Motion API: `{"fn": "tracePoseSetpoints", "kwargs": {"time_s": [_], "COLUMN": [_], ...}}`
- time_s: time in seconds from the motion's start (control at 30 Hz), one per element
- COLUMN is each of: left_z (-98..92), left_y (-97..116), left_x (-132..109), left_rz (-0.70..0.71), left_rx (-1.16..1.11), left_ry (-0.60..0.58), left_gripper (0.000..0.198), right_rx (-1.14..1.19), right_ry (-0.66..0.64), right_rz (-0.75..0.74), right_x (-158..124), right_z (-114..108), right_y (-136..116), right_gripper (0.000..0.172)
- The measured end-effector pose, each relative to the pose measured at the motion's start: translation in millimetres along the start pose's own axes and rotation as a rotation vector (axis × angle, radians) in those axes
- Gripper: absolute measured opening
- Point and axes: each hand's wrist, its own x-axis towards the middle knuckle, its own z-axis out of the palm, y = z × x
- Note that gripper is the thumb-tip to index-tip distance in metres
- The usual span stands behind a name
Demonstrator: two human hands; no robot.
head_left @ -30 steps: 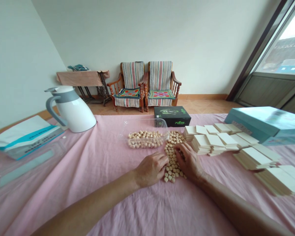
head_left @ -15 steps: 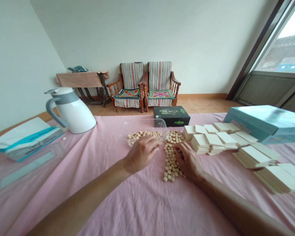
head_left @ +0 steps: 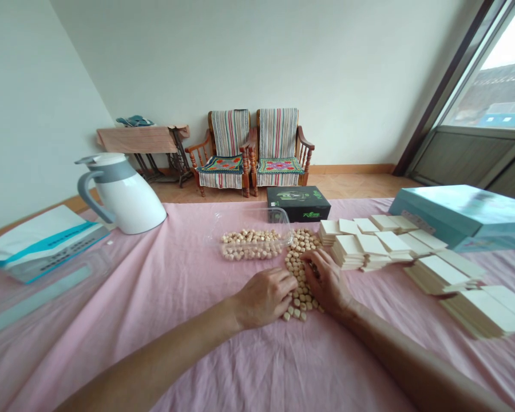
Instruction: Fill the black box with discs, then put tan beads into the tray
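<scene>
Pink-clothed counter (head_left: 189,355), lower frame | clear plastic box (head_left: 240,220), centre | your left hand (head_left: 265,294) and right hand (head_left: 328,280), apart, both curled, any grip hidden | small pale wooden-looking pieces (head_left: 295,266), right of centre: likely light, hard, prone to roll; pinch opposite sides

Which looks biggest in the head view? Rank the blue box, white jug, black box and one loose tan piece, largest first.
1. Blue box
2. White jug
3. Black box
4. Loose tan piece

White jug (head_left: 131,197) — chairs (head_left: 278,134) — bluish cloth (head_left: 135,121), perhaps
</scene>
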Motion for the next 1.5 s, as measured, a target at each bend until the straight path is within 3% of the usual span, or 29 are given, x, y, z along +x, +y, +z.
{"fn": "tracePoseSetpoints", "kwargs": {"time_s": [0.23,0.33,0.4,0.53,0.6,0.7,0.87,1.03,1.17,1.33,1.4,1.5], "left_z": [-54.0,-62.6,-55.9,-23.9,-7.7,8.8,19.4,6.8,-28.6,-62.5,-62.1,-49.9], "left_y": [-25.1,-35.4,-34.1,-18.6,-11.4,-7.0,-7.6,-0.7,-7.7,-30.9,-29.6,-12.1], "left_x": [6.4,6.7,5.0,1.9,2.4,5.4,8.2,6.1,8.3,9.7,6.7,-0.3], "left_rz": [-0.146,-0.213,-0.183,-0.119,-0.136,-0.143,-0.164,-0.134,-0.111,-0.212,-0.218,-0.142], "left_rx": [0.167,0.228,0.174,-0.021,-0.076,-0.105,-0.117,-0.041,0.084,0.209,0.180,0.002], "left_ry": [0.426,0.544,0.488,0.166,0.064,0.017,0.069,0.141,0.342,0.595,0.591,0.375], "left_gripper": [0.008,0.008,0.007,0.005,0.006,0.011,0.015,0.012,0.015,0.014,0.012,0.006], "right_rx": [-0.016,-0.004,0.002,-0.003,0.001,0.008,0.011,0.005,-0.005,-0.008,-0.009,-0.008], "right_ry": [-0.023,-0.016,-0.016,-0.022,-0.020,-0.016,-0.020,-0.017,-0.024,-0.021,-0.024,-0.025], "right_rz": [0.012,0.016,0.017,0.010,0.010,0.011,0.011,0.009,0.010,0.014,0.018,0.016], "right_x": [1.3,1.4,1.2,1.0,0.8,0.4,0.1,0.9,1.6,1.6,1.3,0.9], "right_z": [-2.3,-2.0,-1.7,-1.6,-1.5,-1.2,-0.9,-1.4,-2.7,-3.8,-3.4,-2.5], "right_y": [-2.1,-2.6,-2.4,-1.4,-0.9,-0.3,0.0,-1.0,-2.5,-3.0,-2.4,-1.2], "right_gripper": [0.015,0.015,0.015,0.015,0.017,0.018,0.016,0.017,0.015,0.015,0.015,0.015]}}
